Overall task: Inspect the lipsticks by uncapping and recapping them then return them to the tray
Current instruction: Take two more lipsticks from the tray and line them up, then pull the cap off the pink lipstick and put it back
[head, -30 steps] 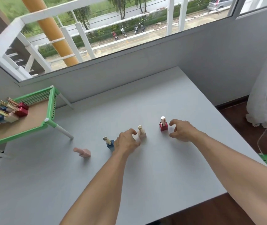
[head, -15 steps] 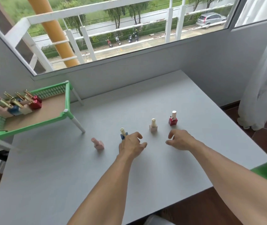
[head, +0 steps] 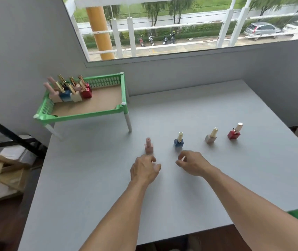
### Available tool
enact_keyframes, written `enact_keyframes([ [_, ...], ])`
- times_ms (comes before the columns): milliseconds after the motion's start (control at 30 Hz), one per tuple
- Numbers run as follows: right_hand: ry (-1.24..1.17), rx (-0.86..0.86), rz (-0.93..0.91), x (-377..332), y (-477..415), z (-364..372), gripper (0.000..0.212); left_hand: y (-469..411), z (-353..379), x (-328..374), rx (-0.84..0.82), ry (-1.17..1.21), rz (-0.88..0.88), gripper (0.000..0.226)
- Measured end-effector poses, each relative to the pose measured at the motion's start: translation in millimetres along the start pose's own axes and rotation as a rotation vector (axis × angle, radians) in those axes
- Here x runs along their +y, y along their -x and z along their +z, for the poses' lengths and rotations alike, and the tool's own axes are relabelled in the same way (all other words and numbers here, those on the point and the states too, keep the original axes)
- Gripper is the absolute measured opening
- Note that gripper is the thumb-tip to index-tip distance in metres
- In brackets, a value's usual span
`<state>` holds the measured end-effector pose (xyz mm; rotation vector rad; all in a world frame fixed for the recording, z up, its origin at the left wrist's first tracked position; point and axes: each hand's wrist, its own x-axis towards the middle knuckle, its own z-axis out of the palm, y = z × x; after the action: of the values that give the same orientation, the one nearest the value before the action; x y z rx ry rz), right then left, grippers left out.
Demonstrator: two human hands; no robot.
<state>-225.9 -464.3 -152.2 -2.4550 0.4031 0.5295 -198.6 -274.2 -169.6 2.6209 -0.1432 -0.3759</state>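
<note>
Head view. Both forearms reach out over the table (head: pixel 180 109), bare, roughly parallel, the hands apart. Left hand (head: pixel 144 171) is palm down with fingers relaxed, its tips just beside the base of the pink lipstick (head: pixel 149 147); contact can't be told. Right hand (head: pixel 192 163) has fingers loosely bent, thumb near forefinger, gripping nothing, near the blue lipstick (head: pixel 179 141).

Four lipsticks stand in a row across the table's middle, left to right: pink, blue, beige (head: pixel 211 136), red (head: pixel 234 133). Each is upright and capped, with a square block base and a slim round cap. The pink one's cap is matte pink; the other three are shiny gold.

Green tray (head: pixel 124 95) sits at the far left corner of the table. It is plastic with slotted walls, white legs and a brown floor. A cluster of lipsticks (head: pixel 68 89) is packed in its far left corner, in the same four colours. The table surface is matte pale grey.
</note>
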Motion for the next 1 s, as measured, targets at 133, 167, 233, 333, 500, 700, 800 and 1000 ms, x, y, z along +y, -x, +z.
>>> enact_keyframes([
  [133,-0.021,-0.007,-0.03,-29,-7,25,0.035,2,-2,-33,0.119,-0.051,-0.017,0.031],
  [167,-0.043,0.0,-0.037,-35,-9,30,0.037,1,-2,-41,0.148,-0.04,-0.019,0.031],
  [233,-0.076,0.011,-0.062,-47,-13,38,0.04,-1,-3,-54,0.209,-0.017,-0.003,0.033],
  [333,-0.093,0.014,-0.093,-61,-20,46,0.041,-5,-4,-69,0.214,-0.06,0.038,0.053],
  [500,-0.136,0.043,-0.111,-75,-30,53,0.041,-11,-1,-87,0.068,-0.09,0.025,0.079],
  [700,-0.181,0.106,-0.16,-86,-31,55,0.032,-9,10,-98,0.116,-0.176,0.057,0.082],
  [800,-0.22,0.118,-0.14,-87,-33,54,0.028,-11,13,-98,0.139,-0.2,0.051,0.082],
  [1000,-0.241,0.087,-0.129,-85,-36,53,0.018,-11,14,-99,0.131,-0.221,0.042,0.083],
])
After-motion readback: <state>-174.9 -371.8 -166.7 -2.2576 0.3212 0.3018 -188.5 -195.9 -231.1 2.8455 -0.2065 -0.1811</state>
